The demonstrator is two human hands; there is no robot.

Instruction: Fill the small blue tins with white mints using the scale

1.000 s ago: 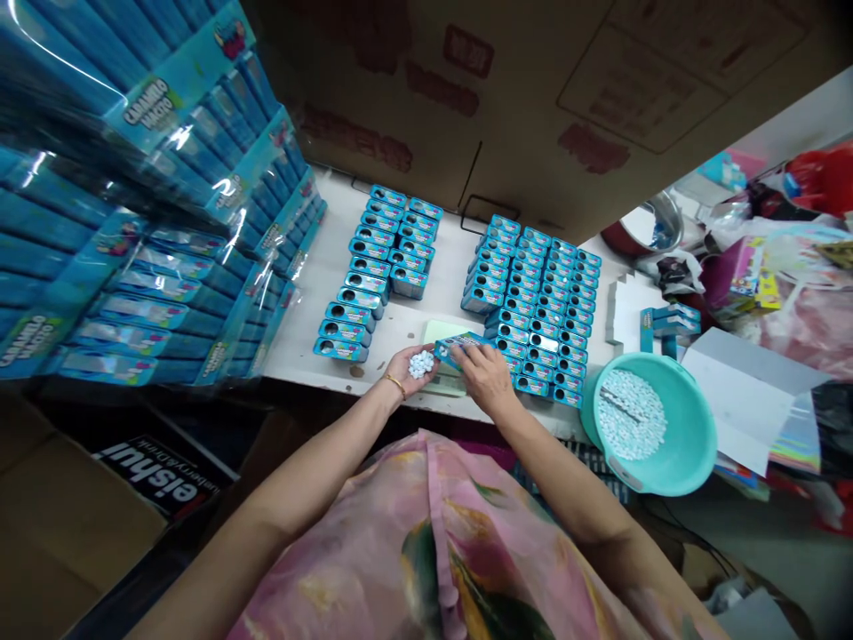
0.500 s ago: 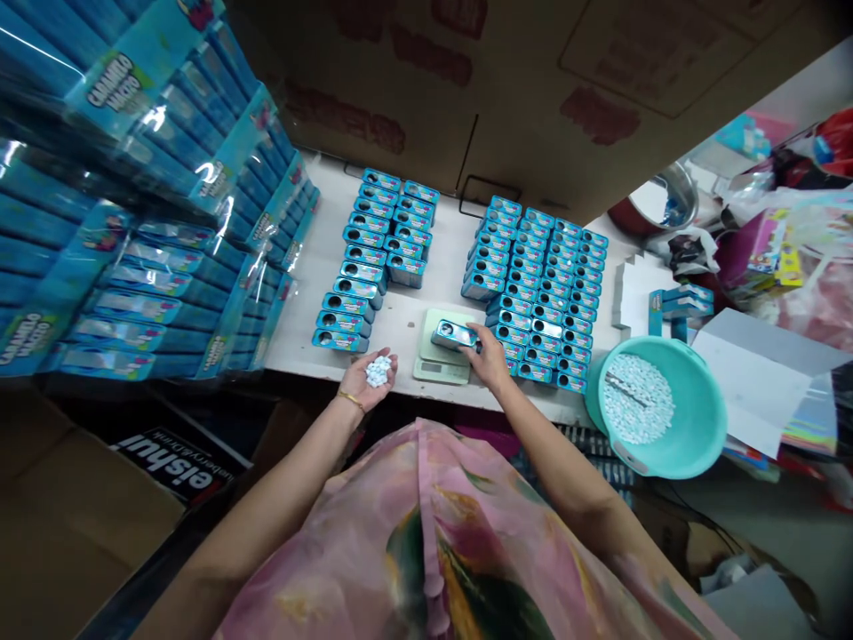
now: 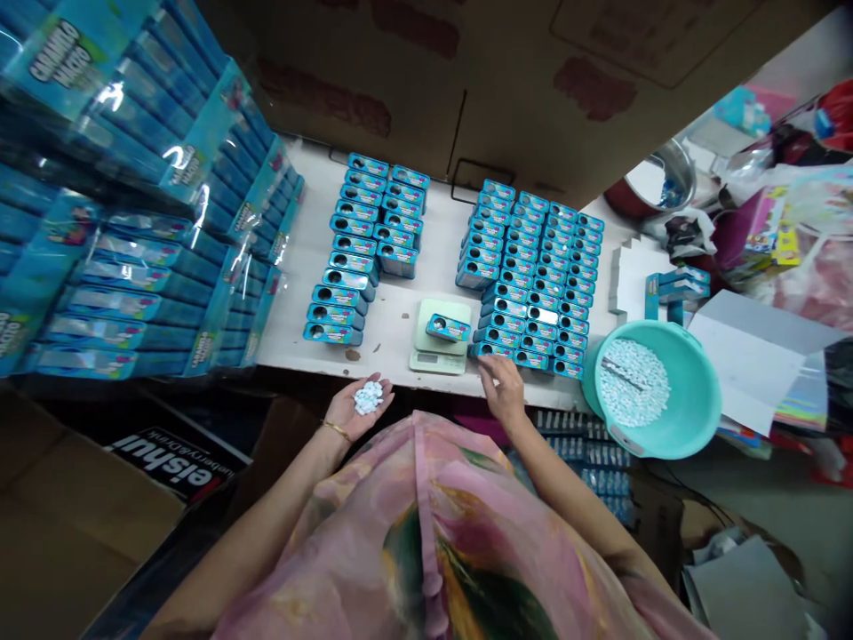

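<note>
My left hand (image 3: 351, 411) is palm up below the table's front edge, cupped under a small heap of white candies (image 3: 369, 397). A blue box (image 3: 448, 327) with a round dark hole rests on the pale green scale (image 3: 440, 311), touched by neither hand. My right hand (image 3: 503, 388) is at the table edge, to the right of the scale, with its fingers bent and apart and nothing visible in them. Rows of blue boxes stand to the left (image 3: 353, 244) and to the right (image 3: 526, 276) of the scale.
At the right, a turquoise basin (image 3: 697, 391) holds white candies and a dark strip. Stacked blue display packs (image 3: 153, 178) rise at the left. A large cardboard box (image 3: 506, 80) stands behind the table (image 3: 293, 311). A metal pot (image 3: 676, 182) is at the back right.
My right hand has let go of the blue box on the scale and moved right and down. My left hand still holds the candies. The whole view has shifted slightly.
</note>
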